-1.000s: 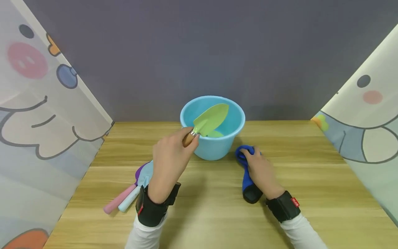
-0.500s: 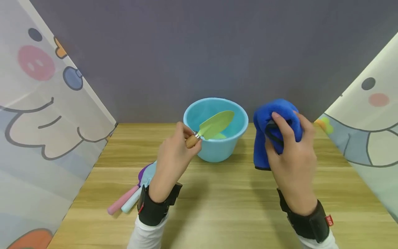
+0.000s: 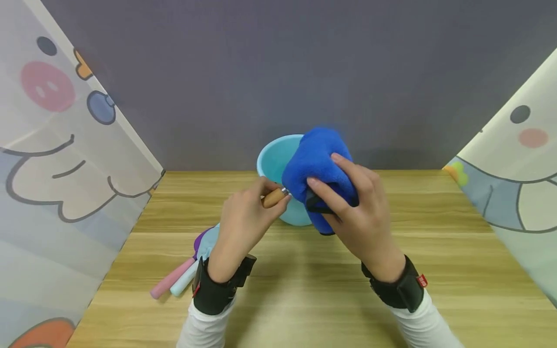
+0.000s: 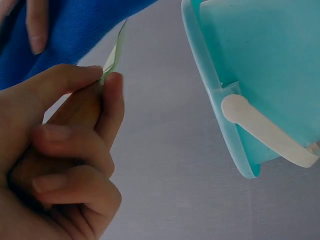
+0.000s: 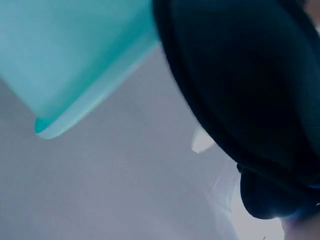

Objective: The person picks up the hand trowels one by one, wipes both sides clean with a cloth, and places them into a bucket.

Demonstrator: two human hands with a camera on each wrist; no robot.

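Observation:
A small garden trowel (image 3: pixel 272 198) has its wooden handle gripped in my left hand (image 3: pixel 241 224), angled up to the right. In the left wrist view, curled fingers wrap that handle, and a sliver of the green blade (image 4: pixel 115 54) shows beyond them. My right hand (image 3: pixel 369 222) holds a bunched blue cloth (image 3: pixel 319 157) with black edging over the blade, hiding most of it in the head view. Dark and close, the cloth (image 5: pixel 225 75) fills much of the right wrist view. Behind both hands stands a light blue bucket (image 3: pixel 271 157), partly covered by the cloth.
On the table's left lie two more tools, one with a pink handle (image 3: pixel 171 280) and purple head, one with a pale blue handle (image 3: pixel 184 279); my left wrist partly covers them. A grey wall (image 3: pixel 278 72) rises behind the bucket, with cartoon-printed panels at both sides.
My right hand has lifted the blue cloth off the table and brought it left onto the trowel's blade. My left hand holds the trowel in nearly the same place.

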